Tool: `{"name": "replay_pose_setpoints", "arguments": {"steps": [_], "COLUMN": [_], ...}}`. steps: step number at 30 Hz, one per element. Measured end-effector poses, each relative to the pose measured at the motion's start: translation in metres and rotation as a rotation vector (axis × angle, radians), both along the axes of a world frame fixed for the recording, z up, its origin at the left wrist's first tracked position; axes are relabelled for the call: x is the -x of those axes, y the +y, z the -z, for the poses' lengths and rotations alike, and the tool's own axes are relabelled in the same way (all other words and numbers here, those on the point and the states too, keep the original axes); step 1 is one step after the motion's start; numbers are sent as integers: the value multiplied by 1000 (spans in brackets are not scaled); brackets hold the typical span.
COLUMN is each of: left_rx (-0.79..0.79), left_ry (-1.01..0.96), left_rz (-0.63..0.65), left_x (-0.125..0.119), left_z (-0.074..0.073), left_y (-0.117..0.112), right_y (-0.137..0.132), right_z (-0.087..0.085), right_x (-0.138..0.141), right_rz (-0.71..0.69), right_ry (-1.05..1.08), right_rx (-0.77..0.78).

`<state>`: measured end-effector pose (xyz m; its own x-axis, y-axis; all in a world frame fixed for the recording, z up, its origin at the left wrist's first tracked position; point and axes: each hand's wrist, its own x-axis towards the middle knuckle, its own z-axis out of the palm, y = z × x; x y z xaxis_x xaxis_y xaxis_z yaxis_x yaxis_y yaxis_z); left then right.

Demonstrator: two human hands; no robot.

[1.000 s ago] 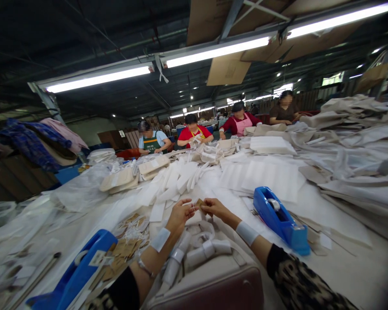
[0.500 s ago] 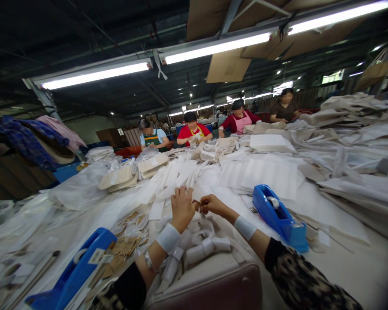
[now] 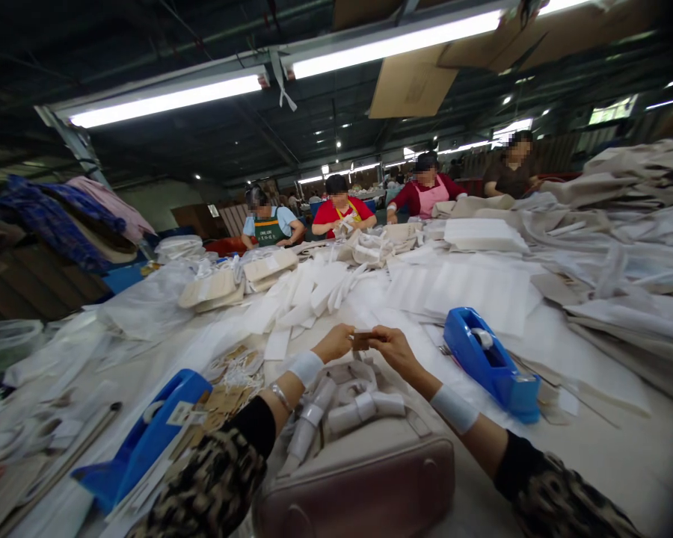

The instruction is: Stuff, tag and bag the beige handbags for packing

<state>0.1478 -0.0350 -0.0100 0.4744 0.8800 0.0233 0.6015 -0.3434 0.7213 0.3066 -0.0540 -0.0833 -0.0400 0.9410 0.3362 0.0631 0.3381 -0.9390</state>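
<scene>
My left hand (image 3: 335,343) and my right hand (image 3: 393,350) meet above a handbag, with a small brown cardboard tag (image 3: 362,341) pinched between their fingers. Below them lies the pale handbag with a dark brown base (image 3: 359,482), its base towards me. White wrapping (image 3: 364,407) covers its handles. A pile of brown tags with white strings (image 3: 232,392) lies left of the bag. Blue tape dispensers stand on both sides, one on the left (image 3: 140,441) and one on the right (image 3: 490,366).
White foam sheets (image 3: 465,291) and strips (image 3: 308,288) spread over the table beyond my hands. Beige fabric pieces (image 3: 611,175) are heaped at the right. Clear plastic bags (image 3: 151,302) lie at the left. Several co-workers sit along the far side, one in a red top (image 3: 364,209).
My left hand has turned and lowered, with its fingers now on the tag's left end. The tag shows more clearly between both hands, and the camera view has shifted slightly.
</scene>
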Motion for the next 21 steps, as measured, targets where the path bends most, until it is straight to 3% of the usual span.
{"name": "replay_pose_setpoints", "arguments": {"steps": [7,11,13,15,18,21], "left_rx": [131,182,185,154,160,292], "left_ry": [-11,-99,-194,-316,-767,-1230], "left_rz": [92,88,71,54,115,191], "left_x": [5,7,10,14,22,30], "left_z": [25,27,16,-6,-48,-83], "left_y": [4,9,9,6,-5,-25], "right_y": [-23,-21,-18,-13,-7,-8], "right_z": [-15,-16,-11,-5,6,16], "right_x": [-9,-7,-9,-13,-21,-27], "right_rz": [90,148,190,227,263,305], "right_ry": [114,169,209,244,273,273], "right_rx": [-50,-18,35,113,249,359]}}
